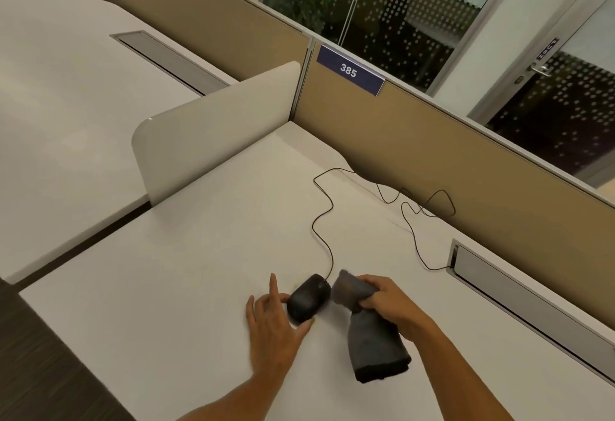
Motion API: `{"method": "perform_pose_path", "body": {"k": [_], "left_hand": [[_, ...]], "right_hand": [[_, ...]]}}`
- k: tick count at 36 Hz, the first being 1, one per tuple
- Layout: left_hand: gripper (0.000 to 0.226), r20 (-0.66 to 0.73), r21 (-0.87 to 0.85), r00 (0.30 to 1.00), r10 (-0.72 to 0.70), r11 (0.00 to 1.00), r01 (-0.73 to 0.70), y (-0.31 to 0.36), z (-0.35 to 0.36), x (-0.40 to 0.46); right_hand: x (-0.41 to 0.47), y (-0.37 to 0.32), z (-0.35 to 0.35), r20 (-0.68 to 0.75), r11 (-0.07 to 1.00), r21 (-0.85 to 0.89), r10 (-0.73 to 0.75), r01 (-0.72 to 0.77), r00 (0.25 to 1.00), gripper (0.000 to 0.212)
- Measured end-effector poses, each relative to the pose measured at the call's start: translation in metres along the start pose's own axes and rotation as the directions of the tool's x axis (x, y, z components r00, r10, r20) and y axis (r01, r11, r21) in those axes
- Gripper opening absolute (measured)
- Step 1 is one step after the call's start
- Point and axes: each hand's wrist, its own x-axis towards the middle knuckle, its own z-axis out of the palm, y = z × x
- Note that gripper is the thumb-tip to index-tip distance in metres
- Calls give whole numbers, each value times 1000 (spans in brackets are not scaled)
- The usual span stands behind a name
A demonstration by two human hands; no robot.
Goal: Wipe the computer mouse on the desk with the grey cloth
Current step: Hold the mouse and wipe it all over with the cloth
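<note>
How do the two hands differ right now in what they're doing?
The left hand lies open on the desk, fingers spread around the mouse, steadying it; the right hand is closed in a grip on the cloth. The left rests on the surface; the right is raised, with the cloth's front end beside the mouse. Both sit close to the mouse, one on each side.

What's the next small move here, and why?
Probably bring the right hand a little leftward so the cloth end lands on the mouse. The cloth's bunched end is beside the mouse's right side, apparently not yet on top, while the left hand steadies the mouse on the desk.
</note>
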Motion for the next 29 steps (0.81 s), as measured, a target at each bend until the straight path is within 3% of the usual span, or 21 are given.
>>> {"method": "perform_pose_path", "body": {"k": [4,8,15,20,29], "left_hand": [[122,38,21,999,-23,1000,23,2,-2,0],[122,62,40,998,-33,999,30,3,-3,1],[125,32,47,999,-5,999,3,-2,3,2],[124,29,60,999,-14,998,12,-5,8,1],[120,25,61,998,-50,997,49,-4,10,2]], "right_hand": [[7,10,-1,-105,980,186,94,-73,990,26],[21,15,10,-121,955,277,146,-108,982,24],[37,11,36,-234,987,158,39,-2,971,23],[42,7,52,-244,987,158,19,21,969,34],[31,13,77,-271,987,129,-63,101,961,30]]}}
